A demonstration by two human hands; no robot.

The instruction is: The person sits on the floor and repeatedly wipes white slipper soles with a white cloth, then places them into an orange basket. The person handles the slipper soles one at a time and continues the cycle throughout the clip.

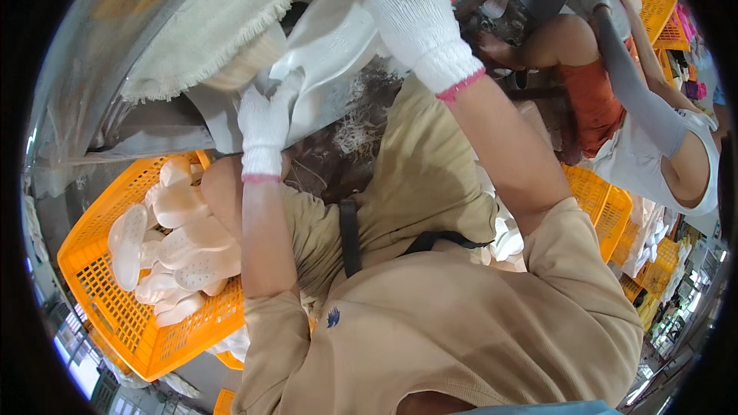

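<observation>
A white, curved, sole-shaped piece [330, 34] is held between my two gloved hands at the top middle. My left hand [265, 124], in a white knit glove, has its fingers closed on the piece's near-left end. At the far-right end my right hand [417, 24], gloved the same way, grips it from above, its fingertips partly hidden. Just left of the piece is a large cloth wheel with a frayed white edge [231, 19]; I cannot tell whether the two touch. White shreds [360, 132] lie below the piece.
An orange basket [100, 292] of pale shoe soles [201, 234] stands at my left beside my knee. To the right, a person in a white top [696, 161] works close by. More orange baskets [590, 194] stand at the right. A metal housing [100, 84] surrounds the wheel.
</observation>
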